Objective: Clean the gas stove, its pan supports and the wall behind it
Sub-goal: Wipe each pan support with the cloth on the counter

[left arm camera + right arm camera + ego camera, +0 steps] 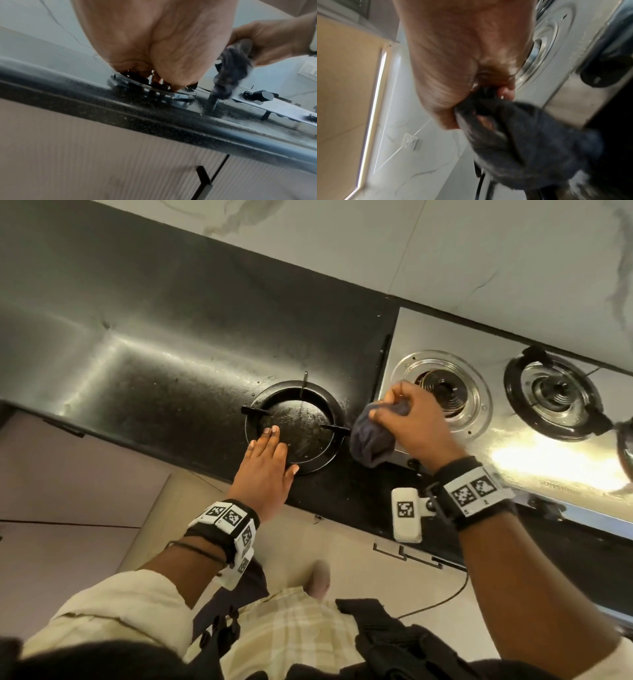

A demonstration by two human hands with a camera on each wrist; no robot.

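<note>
We are steadying the pan support (294,426) under our flat, released left hand (265,470) while our right hand (416,426) beside it is clutching the cloth (371,440) for wiping.

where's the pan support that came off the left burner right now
In the head view the pan support lies on the black countertop, just left of the stove, under the left hand.
</note>
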